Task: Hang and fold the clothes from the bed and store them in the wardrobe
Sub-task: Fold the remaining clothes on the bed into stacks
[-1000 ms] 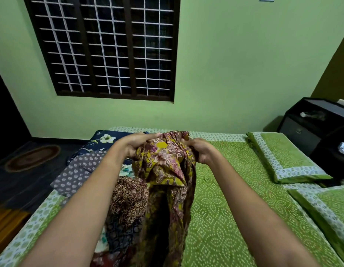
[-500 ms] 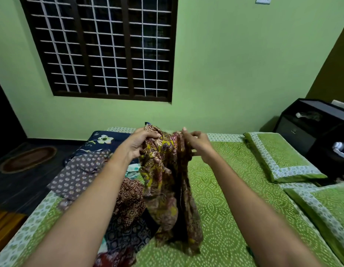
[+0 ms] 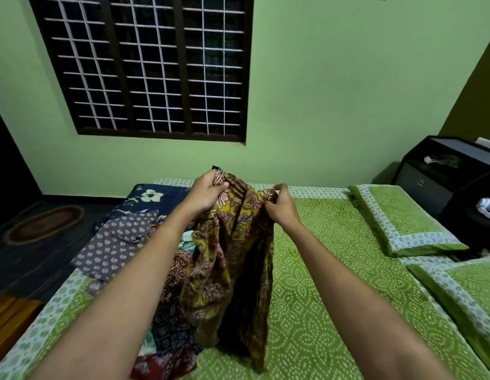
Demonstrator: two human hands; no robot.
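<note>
A yellow and maroon paisley garment [image 3: 233, 259] hangs above the green bed [image 3: 329, 283], its lower edge reaching the bedcover. My left hand [image 3: 205, 194] grips its top edge on the left, and my right hand [image 3: 282, 205] pinches the top edge on the right. A pile of other clothes lies on the bed's left side: a grey dotted piece [image 3: 115, 242], a navy floral piece [image 3: 150, 198] and dark brown patterned pieces [image 3: 172, 325] partly hidden behind my left arm.
Two green pillows [image 3: 403, 220] lie at the right of the bed. A black cabinet [image 3: 447, 171] stands in the right corner. An oval rug [image 3: 43, 223] lies on the dark floor at the left. A barred window [image 3: 153, 64] fills the green wall.
Both hands have lifted the paisley garment higher and drawn its top edge wider apart, so it now hangs more spread out.
</note>
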